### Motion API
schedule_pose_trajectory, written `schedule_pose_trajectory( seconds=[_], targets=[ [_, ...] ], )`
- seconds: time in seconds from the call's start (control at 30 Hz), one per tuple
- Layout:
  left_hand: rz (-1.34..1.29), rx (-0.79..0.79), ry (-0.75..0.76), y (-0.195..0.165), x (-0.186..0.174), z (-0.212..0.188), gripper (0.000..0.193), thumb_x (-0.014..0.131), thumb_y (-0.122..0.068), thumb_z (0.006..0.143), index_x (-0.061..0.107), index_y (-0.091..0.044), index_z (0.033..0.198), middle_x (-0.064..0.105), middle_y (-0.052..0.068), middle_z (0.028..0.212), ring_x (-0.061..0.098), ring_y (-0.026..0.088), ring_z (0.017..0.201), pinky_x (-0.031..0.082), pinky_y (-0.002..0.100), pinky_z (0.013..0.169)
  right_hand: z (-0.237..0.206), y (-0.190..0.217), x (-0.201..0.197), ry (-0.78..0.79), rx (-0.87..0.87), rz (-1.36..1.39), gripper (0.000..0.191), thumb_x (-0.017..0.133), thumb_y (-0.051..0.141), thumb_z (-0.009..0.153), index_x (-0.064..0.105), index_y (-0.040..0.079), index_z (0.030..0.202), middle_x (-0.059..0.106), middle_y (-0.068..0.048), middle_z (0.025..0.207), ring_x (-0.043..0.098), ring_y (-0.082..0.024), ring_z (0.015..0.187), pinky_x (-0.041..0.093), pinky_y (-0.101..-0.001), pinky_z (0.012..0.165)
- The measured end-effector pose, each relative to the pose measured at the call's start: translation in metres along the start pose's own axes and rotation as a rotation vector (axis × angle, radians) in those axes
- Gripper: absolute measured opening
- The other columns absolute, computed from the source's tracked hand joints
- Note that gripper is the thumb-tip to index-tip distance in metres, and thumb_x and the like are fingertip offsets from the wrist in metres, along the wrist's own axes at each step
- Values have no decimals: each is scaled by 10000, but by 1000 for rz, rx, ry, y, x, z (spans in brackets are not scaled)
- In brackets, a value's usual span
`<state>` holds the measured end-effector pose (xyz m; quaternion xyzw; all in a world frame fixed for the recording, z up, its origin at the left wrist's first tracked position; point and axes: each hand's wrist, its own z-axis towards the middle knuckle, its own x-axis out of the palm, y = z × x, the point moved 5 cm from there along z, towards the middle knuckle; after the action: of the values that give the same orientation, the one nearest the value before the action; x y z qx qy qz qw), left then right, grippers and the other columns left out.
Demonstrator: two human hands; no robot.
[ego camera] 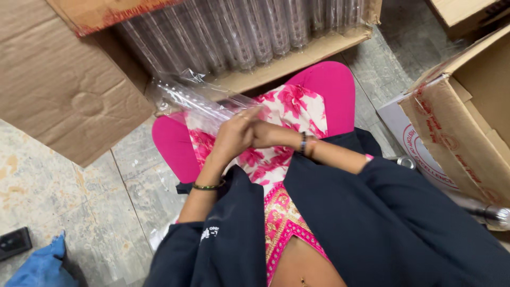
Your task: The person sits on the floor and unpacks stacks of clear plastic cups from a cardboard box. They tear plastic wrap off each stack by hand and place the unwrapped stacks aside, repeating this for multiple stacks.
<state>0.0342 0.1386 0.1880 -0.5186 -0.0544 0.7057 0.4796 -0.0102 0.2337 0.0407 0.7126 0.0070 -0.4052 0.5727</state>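
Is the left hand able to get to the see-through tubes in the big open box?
Probably yes. The left hand is by the clear plastic bag, and the open cardboard box of clear tubes lies just beyond with nothing covering its opening.

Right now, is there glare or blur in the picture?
Head view: glare streaks on the clear tubes in the cardboard box; the plastic wrap by the left hand shines; both hands are slightly blurred; light is even, with soft shadows.
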Motion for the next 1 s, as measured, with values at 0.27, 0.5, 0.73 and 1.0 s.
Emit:
schedule_pose_trajectory(
  seconds=[0.27, 0.5, 0.73, 1.0],
  targets=[
    [-386, -335, -211, 50, -25, -4, 616, 497, 121, 878, 588, -79, 1454, 740, 74, 1323, 482, 13, 650, 408, 190, 581, -5, -52, -154, -626, 405, -5, 695, 775, 416, 868, 563, -26, 1361, 705, -214, 1233, 730, -291, 1088, 585, -388, 941],
    [-493, -355, -259, 48, -23, 5, 595, 510, 122, 898, 580, -44, 1464, 704, 69, 1361, 499, -5, 669, 427, 174, 586, 83, -68, -131, -789, 615, -228, 1100, 928, 424, 733, 263, -12, 1493, 416, -346, 1408, 514, -500, 1236, 467, -500, 1022],
    [-706, -504, -333, 72, -29, -7, 578, 487, 112, 929, 542, -39, 1484, 661, 100, 1416, 549, -9, 666, 474, 179, 580, 65, -58, -141, -989, 694, -393, 978, 869, 316, 776, 268, 23, 1489, 387, -259, 1434, 445, -481, 1322, 402, -587, 1043],
    [-814, -458, -306, 75, -18, 9, 616, 506, 109, 958, 465, -49, 1552, 594, 119, 1501, 547, -11, 726, 476, 174, 611, 78, -82, -159, -914, 737, -44, 1004, 795, 221, 781, 192, -18, 1548, 309, -317, 1518, 440, -468, 1332, 386, -486, 1116]
  ],
)
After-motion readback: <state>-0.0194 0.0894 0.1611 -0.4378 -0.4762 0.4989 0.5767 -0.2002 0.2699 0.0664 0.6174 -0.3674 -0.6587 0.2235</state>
